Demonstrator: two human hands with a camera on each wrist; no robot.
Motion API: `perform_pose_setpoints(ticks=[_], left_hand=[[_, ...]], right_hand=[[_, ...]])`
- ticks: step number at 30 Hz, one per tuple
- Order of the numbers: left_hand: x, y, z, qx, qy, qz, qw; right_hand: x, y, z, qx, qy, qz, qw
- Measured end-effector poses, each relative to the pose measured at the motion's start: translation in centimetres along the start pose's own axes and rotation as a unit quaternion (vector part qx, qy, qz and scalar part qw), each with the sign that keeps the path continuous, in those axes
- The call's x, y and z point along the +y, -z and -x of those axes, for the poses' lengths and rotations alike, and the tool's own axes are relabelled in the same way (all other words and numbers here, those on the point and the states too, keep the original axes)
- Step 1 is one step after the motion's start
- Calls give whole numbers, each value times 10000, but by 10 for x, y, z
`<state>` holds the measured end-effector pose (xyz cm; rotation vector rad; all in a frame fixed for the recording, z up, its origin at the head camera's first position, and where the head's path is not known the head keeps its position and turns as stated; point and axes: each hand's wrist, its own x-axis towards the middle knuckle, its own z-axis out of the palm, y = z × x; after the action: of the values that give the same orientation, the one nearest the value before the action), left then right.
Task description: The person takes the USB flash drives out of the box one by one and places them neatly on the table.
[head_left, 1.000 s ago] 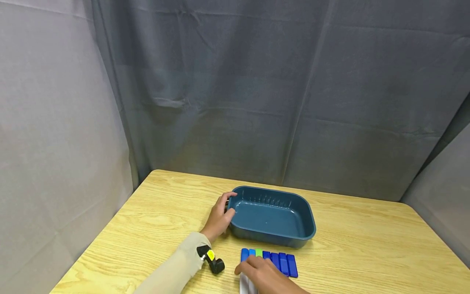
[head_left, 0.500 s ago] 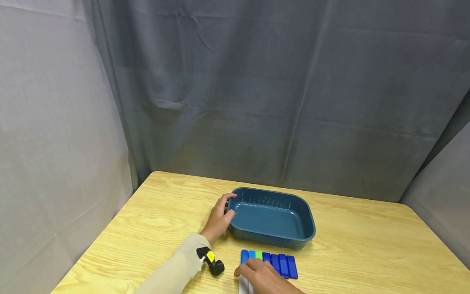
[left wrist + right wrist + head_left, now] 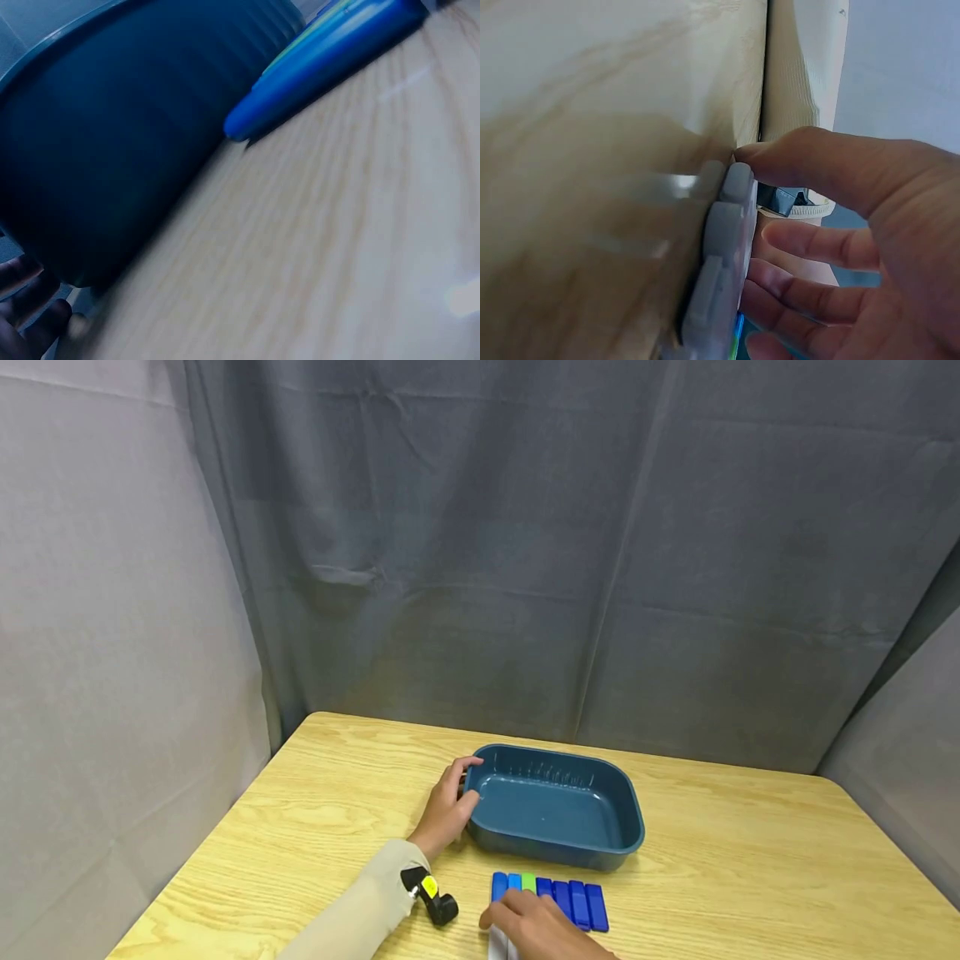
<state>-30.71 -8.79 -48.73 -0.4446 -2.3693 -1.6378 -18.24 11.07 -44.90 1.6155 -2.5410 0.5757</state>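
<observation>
A dark blue rectangular tub point(image 3: 551, 810) stands on the table. My left hand point(image 3: 442, 814) grips its left end, with the index finger and thumb at the rim; the other fingers are partly hidden. Close in front of the tub lies a row of several flat bars, blue, light blue and green point(image 3: 528, 882) at the far end and grey-white point(image 3: 724, 232) at the near end. My right hand point(image 3: 536, 927) lies over the row and covers its middle. In the right wrist view its thumb is at one grey-white end and the loosely bent fingers are beside the row.
The wooden table point(image 3: 735, 860) extends to both sides, with its back edge close to a grey curtain point(image 3: 480, 568). Pale cloth walls point(image 3: 112, 610) flank it. A black wrist camera point(image 3: 431, 893) juts from the left sleeve near the row of bars.
Both hands, the tub and the row of bars keep their places relative to each other. Only a slight downward shift of the whole head view shows.
</observation>
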Motion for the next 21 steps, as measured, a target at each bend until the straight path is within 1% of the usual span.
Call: perform_pose_setpoints(ticks=[5,9,13,16,21], left_hand=[[1,0,-1,-27,29,49,10000],[0,0,-3,-28,-56,42,10000],[-1,0,-1,-48,26,10,10000],[-1,2,1,3,136,29,9999],[-4,5,3,62,115,3,9999]], right_hand=[[0,1,0,24,-6,90,10000],[0,1,0,53,22,152,9999],[0,0,0,90,71,106,9999],[-2,2,-2,-7,-8,42,10000],[-7,9,-4,-263,-300,-29,9992]])
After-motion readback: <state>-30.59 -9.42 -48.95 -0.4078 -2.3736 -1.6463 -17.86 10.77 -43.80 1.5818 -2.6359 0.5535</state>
